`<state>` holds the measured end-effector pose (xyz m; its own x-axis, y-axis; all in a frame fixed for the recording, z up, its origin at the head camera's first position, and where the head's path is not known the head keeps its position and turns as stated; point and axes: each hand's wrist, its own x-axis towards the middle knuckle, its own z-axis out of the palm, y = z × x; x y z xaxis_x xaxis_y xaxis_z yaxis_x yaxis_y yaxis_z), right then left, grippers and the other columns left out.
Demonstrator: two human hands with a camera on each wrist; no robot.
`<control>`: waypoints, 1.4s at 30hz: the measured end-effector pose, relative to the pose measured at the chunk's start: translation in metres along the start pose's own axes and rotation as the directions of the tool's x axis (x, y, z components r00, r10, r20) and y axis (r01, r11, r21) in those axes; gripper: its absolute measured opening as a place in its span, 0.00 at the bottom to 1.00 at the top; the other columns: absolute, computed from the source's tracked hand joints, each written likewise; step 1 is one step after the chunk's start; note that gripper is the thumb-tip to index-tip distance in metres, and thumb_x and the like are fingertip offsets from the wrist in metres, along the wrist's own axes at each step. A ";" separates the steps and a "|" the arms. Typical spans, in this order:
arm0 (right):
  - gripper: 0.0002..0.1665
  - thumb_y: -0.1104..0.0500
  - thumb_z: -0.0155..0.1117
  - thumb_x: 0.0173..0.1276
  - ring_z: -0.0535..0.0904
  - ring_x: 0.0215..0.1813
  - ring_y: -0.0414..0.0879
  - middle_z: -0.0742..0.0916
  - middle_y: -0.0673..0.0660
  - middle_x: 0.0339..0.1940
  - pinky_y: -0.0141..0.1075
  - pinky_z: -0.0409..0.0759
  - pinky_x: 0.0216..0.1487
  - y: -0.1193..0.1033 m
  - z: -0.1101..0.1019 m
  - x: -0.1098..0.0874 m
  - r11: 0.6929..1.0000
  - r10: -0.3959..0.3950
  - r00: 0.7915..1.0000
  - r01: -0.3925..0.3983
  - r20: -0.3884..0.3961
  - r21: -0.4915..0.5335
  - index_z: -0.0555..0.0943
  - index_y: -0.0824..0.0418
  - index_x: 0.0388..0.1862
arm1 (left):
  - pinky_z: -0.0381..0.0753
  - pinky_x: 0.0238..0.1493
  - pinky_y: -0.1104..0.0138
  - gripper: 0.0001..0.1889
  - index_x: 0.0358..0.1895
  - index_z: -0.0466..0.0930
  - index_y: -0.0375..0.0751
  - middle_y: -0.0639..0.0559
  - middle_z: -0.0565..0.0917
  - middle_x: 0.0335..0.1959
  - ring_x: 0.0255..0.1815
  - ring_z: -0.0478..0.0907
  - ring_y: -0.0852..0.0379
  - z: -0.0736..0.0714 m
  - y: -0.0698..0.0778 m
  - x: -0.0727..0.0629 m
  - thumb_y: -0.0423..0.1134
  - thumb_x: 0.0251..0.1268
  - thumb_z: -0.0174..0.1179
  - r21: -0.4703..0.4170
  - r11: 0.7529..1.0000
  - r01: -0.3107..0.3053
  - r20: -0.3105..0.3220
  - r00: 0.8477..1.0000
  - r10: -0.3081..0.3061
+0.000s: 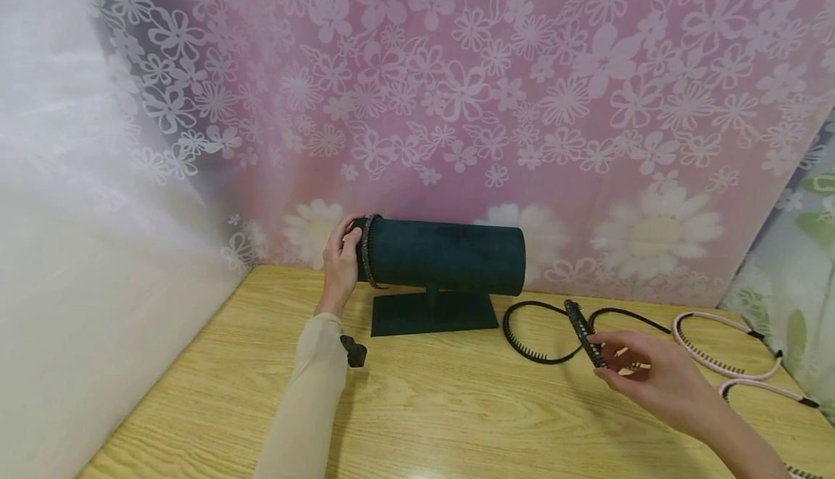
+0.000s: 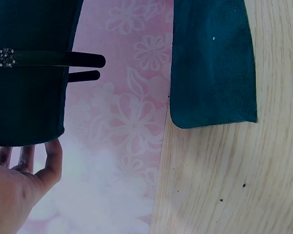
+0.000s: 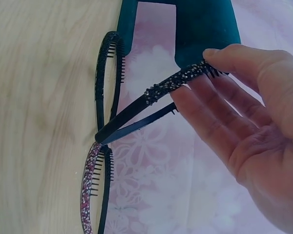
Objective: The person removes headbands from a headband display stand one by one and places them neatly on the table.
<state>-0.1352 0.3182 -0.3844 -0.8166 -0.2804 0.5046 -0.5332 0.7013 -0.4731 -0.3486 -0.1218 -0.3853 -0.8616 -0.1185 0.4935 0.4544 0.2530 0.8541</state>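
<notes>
A dark green velvet headband stand [image 1: 450,258], a horizontal roll on a flat base [image 1: 433,312], stands near the back of the table. My left hand [image 1: 341,265] grips the roll's left end; its fingers [image 2: 52,163] show at the edge in the left wrist view. One dark headband with a glittering stone band [image 1: 367,251] sits around the roll beside that hand, its tips [image 2: 88,59] projecting below. My right hand [image 1: 659,374] pinches a black toothed headband [image 3: 180,78] covered partly with shiny stones, raised over the table to the right of the stand.
Behind the raised headband lie two dark toothed headbands [image 1: 531,356], [image 3: 90,185], one with pinkish stones. Pink headbands [image 1: 707,363] lie farther right on the wooden table [image 1: 457,406]. A floral pink curtain [image 1: 457,102] hangs just behind the stand.
</notes>
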 end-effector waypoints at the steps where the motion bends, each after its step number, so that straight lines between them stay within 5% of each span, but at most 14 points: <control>1: 0.29 0.75 0.78 0.50 0.83 0.33 0.27 0.90 0.49 0.35 0.23 0.80 0.28 0.001 0.000 -0.002 1.000 -0.010 1.000 0.010 0.004 0.000 0.86 0.59 0.52 | 0.66 0.74 0.46 0.23 0.71 0.74 0.52 0.50 0.74 0.72 0.71 0.71 0.47 0.000 0.000 0.000 0.53 0.82 0.43 -0.001 1.000 0.001 0.001 1.000 -0.001; 14: 0.31 0.75 0.78 0.49 0.83 0.32 0.27 0.88 0.44 0.31 0.22 0.78 0.28 0.014 0.000 -0.023 0.997 -0.078 0.991 0.075 0.109 0.033 0.85 0.58 0.53 | 0.65 0.75 0.46 0.23 0.71 0.74 0.50 0.49 0.73 0.73 0.72 0.70 0.45 0.001 0.001 -0.001 0.51 0.83 0.43 -0.025 1.000 0.010 0.015 1.000 -0.009; 21: 0.32 0.74 0.77 0.51 0.82 0.31 0.26 0.85 0.40 0.31 0.22 0.77 0.28 0.020 0.002 -0.031 0.994 -0.101 0.977 0.092 0.190 0.056 0.83 0.54 0.55 | 0.65 0.75 0.46 0.21 0.71 0.74 0.46 0.41 0.72 0.73 0.72 0.70 0.41 -0.007 0.044 -0.015 0.43 0.83 0.43 -0.023 0.999 0.034 0.045 0.998 -0.033; 23: 0.32 0.73 0.77 0.52 0.82 0.31 0.26 0.85 0.40 0.31 0.23 0.77 0.27 0.022 0.002 -0.033 0.993 -0.102 0.970 0.087 0.221 0.079 0.83 0.54 0.56 | 0.65 0.75 0.46 0.21 0.71 0.73 0.45 0.41 0.72 0.73 0.72 0.70 0.41 -0.007 0.044 -0.014 0.43 0.83 0.43 -0.024 0.999 0.034 0.046 0.998 -0.033; 29: 0.28 0.72 0.76 0.56 0.82 0.31 0.27 0.84 0.42 0.32 0.27 0.79 0.27 0.028 0.004 -0.039 0.988 -0.096 0.940 0.051 0.328 0.145 0.83 0.56 0.56 | 0.65 0.75 0.47 0.22 0.72 0.73 0.45 0.40 0.72 0.73 0.72 0.70 0.41 -0.007 0.045 -0.015 0.43 0.82 0.43 -0.023 0.999 0.039 0.041 0.998 -0.038; 33: 0.24 0.72 0.73 0.60 0.81 0.32 0.27 0.84 0.42 0.32 0.29 0.78 0.26 0.035 0.001 -0.043 0.985 -0.081 0.894 0.005 0.440 0.172 0.82 0.61 0.56 | 0.65 0.76 0.47 0.22 0.72 0.72 0.45 0.41 0.72 0.73 0.72 0.70 0.41 -0.006 0.046 -0.014 0.42 0.82 0.43 -0.014 0.999 0.044 0.035 0.998 -0.044; 37: 0.22 0.71 0.70 0.63 0.80 0.33 0.27 0.85 0.42 0.34 0.30 0.78 0.27 0.043 0.000 -0.048 0.981 -0.076 0.848 -0.031 0.525 0.193 0.81 0.65 0.56 | 0.64 0.76 0.46 0.23 0.73 0.72 0.45 0.42 0.70 0.75 0.74 0.68 0.41 -0.003 0.028 -0.008 0.44 0.83 0.42 -0.021 0.999 0.041 0.033 0.999 -0.041; 42: 0.20 0.71 0.68 0.64 0.80 0.34 0.26 0.85 0.41 0.34 0.31 0.79 0.28 0.049 0.000 -0.055 0.974 -0.073 0.823 -0.063 0.564 0.219 0.81 0.66 0.56 | 0.63 0.76 0.45 0.23 0.72 0.73 0.48 0.46 0.71 0.74 0.73 0.69 0.43 0.000 0.003 0.000 0.48 0.83 0.43 -0.037 0.999 0.024 0.014 1.000 -0.023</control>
<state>-0.1160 0.3678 -0.4355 -0.7574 -0.6515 0.0426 -0.5160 0.5573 -0.6505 -0.3468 -0.1211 -0.3830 -0.8751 -0.1107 0.4710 0.4417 0.2146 0.8711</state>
